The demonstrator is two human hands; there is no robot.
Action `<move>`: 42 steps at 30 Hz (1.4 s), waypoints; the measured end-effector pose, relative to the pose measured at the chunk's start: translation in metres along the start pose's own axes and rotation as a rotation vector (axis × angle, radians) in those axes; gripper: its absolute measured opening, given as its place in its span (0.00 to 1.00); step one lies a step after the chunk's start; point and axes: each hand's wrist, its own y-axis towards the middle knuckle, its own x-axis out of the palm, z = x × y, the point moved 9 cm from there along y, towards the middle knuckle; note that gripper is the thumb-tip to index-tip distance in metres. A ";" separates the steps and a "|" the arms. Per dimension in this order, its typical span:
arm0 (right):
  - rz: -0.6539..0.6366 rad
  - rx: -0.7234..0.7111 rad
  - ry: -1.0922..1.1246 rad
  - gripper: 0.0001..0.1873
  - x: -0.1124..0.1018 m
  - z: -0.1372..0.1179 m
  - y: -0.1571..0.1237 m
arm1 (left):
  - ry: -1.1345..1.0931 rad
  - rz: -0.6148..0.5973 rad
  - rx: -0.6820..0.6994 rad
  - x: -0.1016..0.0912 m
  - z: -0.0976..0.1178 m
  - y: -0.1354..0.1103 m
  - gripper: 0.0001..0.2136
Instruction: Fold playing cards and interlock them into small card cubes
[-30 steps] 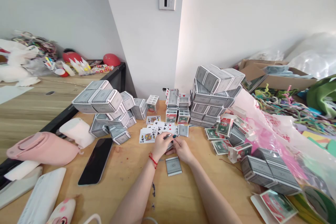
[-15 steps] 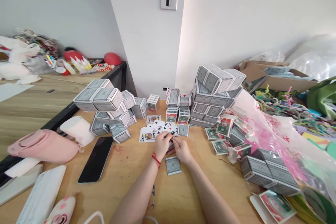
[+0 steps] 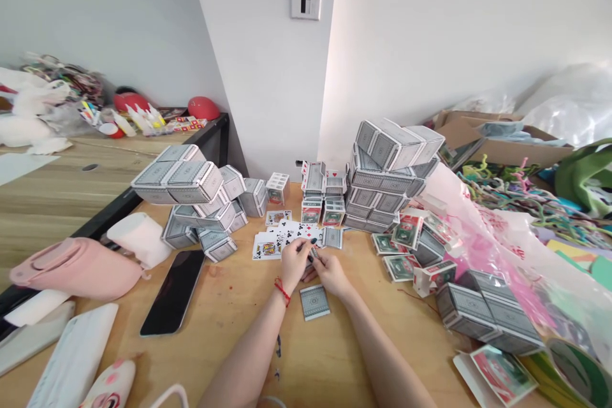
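Observation:
My left hand [image 3: 295,261] and my right hand [image 3: 331,273] meet over the middle of the table. Both are closed with the fingertips together around a playing card [image 3: 313,254], mostly hidden by the fingers; its exact shape does not show. A grey-patterned card piece [image 3: 315,303] lies face down just in front of them. Beyond the fingers, loose cards [image 3: 266,247] are spread face up, with a face-down card [image 3: 333,238] at their right. Blocks folded from cards rise in a left stack [image 3: 194,180] and a taller right stack [image 3: 377,197].
A black phone [image 3: 173,293] and a pink case [image 3: 79,268] lie to the left. Red and green card boxes [image 3: 400,268], several card blocks [image 3: 468,312] and a tape roll [image 3: 574,363] sit at the right. Two card boxes [image 3: 311,211] stand at the back under folded cards.
The fingertips have shifted slightly around the card, and a little more of its patterned back shows between them. The view has moved slightly; the stacks stand as before.

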 end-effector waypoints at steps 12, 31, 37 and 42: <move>0.044 0.064 0.029 0.14 -0.010 0.015 0.006 | 0.014 -0.088 -0.011 0.004 0.000 -0.001 0.08; -0.013 0.056 -0.010 0.16 0.003 0.002 0.001 | 0.206 0.125 0.062 -0.012 0.011 -0.005 0.14; 0.076 0.124 -0.086 0.24 -0.003 0.009 0.000 | 0.105 -0.032 0.071 -0.002 0.010 -0.001 0.13; 0.107 0.110 -0.126 0.25 -0.003 0.004 -0.001 | -0.031 -0.087 0.043 0.002 0.004 -0.002 0.15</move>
